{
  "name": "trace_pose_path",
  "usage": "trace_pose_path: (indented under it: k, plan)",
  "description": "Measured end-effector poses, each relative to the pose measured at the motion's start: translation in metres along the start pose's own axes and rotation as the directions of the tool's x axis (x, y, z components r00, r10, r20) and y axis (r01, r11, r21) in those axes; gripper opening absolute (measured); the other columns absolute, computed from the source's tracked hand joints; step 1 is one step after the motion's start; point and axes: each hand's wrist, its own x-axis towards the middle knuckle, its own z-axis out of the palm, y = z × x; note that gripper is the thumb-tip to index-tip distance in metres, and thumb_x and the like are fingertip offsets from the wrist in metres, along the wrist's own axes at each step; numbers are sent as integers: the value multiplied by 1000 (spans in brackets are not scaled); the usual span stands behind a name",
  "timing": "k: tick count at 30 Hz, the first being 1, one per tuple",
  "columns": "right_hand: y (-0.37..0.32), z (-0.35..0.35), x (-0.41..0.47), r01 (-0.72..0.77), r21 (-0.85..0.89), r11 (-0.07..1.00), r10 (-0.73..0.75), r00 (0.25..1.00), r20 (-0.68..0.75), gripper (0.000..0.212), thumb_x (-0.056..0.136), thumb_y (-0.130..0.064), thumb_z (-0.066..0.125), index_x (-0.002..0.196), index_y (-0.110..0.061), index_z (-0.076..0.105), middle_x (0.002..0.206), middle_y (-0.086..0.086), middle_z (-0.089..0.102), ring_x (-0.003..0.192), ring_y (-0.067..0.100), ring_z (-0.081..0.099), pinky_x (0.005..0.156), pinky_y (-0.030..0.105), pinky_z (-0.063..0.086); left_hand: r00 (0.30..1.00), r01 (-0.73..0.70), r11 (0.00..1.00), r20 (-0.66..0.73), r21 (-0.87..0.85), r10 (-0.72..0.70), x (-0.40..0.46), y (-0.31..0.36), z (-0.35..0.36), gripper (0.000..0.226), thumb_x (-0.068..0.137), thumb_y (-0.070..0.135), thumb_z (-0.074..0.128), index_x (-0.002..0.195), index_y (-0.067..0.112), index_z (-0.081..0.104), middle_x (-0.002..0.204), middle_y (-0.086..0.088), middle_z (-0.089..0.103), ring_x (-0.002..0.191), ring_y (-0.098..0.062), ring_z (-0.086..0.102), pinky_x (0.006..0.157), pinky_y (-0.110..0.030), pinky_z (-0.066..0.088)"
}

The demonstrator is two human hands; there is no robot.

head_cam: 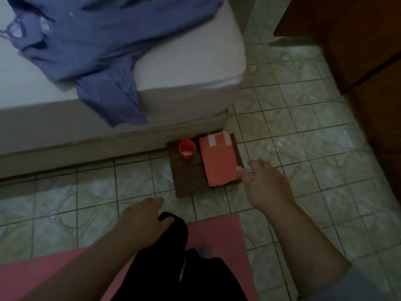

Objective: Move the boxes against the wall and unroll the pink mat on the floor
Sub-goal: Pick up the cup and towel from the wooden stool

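A pink mat (pixel 212 235) lies flat on the tiled floor at the bottom of the view, partly under my dark-trousered legs. Beyond it a flat brown box (pixel 186 179) rests against the bed base, with an orange-wrapped box (pixel 219 161) and a small red cup (pixel 187 148) on top. My right hand (pixel 264 185) is open, fingers spread, its thumb touching the orange box's near right edge. My left hand (pixel 141 218) rests with fingers apart on my knee, just short of the brown box.
A white bed (pixel 184 83) fills the upper left, with a blue shirt (pixel 97 51) draped over its edge. A brown wooden cabinet (pixel 368 61) stands at the right. Green tiled floor (pixel 303 137) runs between bed and cabinet.
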Motion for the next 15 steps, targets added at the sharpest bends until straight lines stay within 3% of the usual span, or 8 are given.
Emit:
trace_pose_path:
  k: [6, 10, 13, 15]
  plan:
    - [37, 91, 112, -11, 67, 998, 12, 1000, -2, 64, 91, -60, 31, 139, -19, 39, 139, 10, 47, 123, 30, 46, 95, 43, 36, 990, 9, 997, -137, -75, -19, 143, -3, 14, 74, 84, 51, 53, 144, 17, 25, 149, -11, 35, 133, -27, 37, 108, -41, 33]
    - [66, 179, 184, -79, 178, 981, 70, 996, 59, 69, 88, -59, 42, 141, -16, 35, 140, 16, 47, 122, 35, 48, 98, 43, 40, 954, -22, 993, -300, -119, -15, 250, -7, 47, 97, 71, 55, 67, 145, 16, 19, 149, -12, 32, 134, -30, 33, 108, -43, 34]
    - [81, 236, 234, -83, 315, 946, 66, 996, 63, 62, 85, -51, 56, 134, -14, 46, 131, 13, 57, 114, 31, 56, 82, 29, 37, 932, -53, 978, -362, -200, -23, 320, -20, 78, 114, 57, 59, 75, 145, 16, 16, 148, -15, 30, 134, -31, 32, 107, -46, 35]
    - [90, 265, 265, -89, 441, 893, 49, 994, 101, 60, 80, -49, 65, 129, -15, 53, 124, 9, 64, 107, 25, 61, 81, 27, 40, 908, -114, 960, -420, -254, -4, 359, -29, 99, 121, 52, 59, 78, 145, 18, 14, 148, -14, 29, 135, -29, 31, 110, -39, 31]
